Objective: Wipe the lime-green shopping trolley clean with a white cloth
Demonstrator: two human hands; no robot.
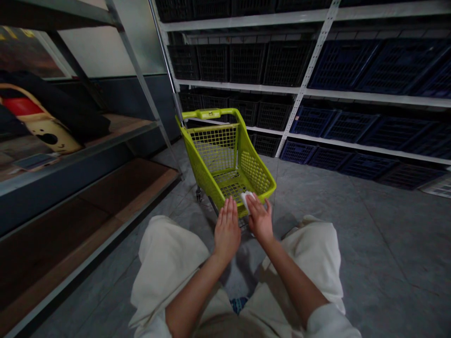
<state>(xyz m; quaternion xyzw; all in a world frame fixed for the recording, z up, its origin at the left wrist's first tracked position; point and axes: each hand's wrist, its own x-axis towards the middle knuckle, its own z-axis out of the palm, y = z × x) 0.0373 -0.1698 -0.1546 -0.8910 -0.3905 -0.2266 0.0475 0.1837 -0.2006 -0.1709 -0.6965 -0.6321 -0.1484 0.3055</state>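
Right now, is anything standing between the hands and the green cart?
Only the white cloth, in the right hand at the near end of the green cart. Nothing visible stands between the left hand and that end, though whether its fingertips touch it I can't tell.

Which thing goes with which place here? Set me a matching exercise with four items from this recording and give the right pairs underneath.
Things
1. Yellow-green plastic shopping cart
2. Crumpled white cloth or tissue
3. Dark blue plastic crates
4. Cream cartoon-faced object with a red top

Places
A. On the white metal rack, right side of the picture
B. On the brown-topped shelf, left side of the picture
C. On the grey floor, near the middle of the picture
D. In the fingers of the right hand

Pairs: 1-C, 2-D, 3-A, 4-B
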